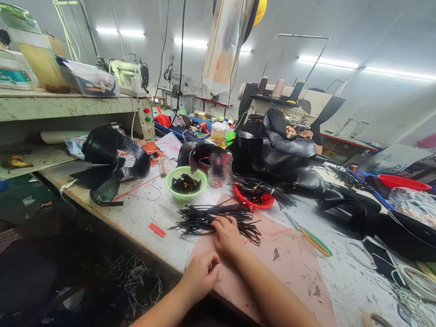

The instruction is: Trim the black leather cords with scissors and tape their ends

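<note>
A loose pile of thin black strips (207, 218) lies on the worktable, with my right hand (227, 234) resting on its near right side, fingers bent against the strips. Nearer the table's front edge, my left hand (200, 273) is curled with thumb and fingers together; anything between them is too small to make out. Behind the pile stand a light green basket (185, 195) of small black pieces with gold-coloured bits and a red bowl (264, 203) with more black strips across it.
Scissors with green and yellow handles (316, 242) lie to the right. A red piece (157, 230) lies left of the pile. Black leather bags (279, 159) are heaped behind, near a sewing machine where another person's hands show. More black leather parts (114, 159) lie at left.
</note>
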A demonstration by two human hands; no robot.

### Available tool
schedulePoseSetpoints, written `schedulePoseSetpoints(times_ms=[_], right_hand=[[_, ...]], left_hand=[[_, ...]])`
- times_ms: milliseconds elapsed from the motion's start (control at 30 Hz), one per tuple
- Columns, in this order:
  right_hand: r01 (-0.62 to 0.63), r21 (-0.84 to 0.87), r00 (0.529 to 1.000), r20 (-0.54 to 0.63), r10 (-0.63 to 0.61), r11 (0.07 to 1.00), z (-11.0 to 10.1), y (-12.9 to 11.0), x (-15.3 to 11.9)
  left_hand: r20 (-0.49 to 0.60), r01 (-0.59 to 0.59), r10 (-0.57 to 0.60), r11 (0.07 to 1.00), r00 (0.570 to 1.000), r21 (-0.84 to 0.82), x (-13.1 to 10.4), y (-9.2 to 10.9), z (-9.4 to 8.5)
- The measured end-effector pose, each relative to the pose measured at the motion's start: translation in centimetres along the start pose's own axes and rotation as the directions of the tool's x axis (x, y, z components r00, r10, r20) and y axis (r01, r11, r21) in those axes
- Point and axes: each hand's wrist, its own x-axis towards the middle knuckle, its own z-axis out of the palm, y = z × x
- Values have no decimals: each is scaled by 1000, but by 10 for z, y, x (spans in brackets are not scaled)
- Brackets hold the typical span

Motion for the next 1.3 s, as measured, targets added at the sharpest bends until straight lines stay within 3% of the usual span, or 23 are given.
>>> schedulePoseSetpoints(times_ms=[233,467,800,1100,1300], right_hand=[[-41,-43,999,-28,40,998,1,1,-1],[-170,-181,985,-73,160,969,-2,-2,2],[-86,-111,996,11,87,990,-6,-1,1],[-119,-197,992,4,122,973,-3,0,2],[-121,-163,992,6,124,979,-3,0,1]], left_hand=[[1,-8,8,1000,1000,3,0,-1,0],[-7,-6,6,1000,1000,15,0,-1,1],[-12,-16,16,1000,1000,24,0,-1,1],[5,-1,1,999,1000,43,0,1,0],[20,11,-13,998,1000,68,0,2,0]])
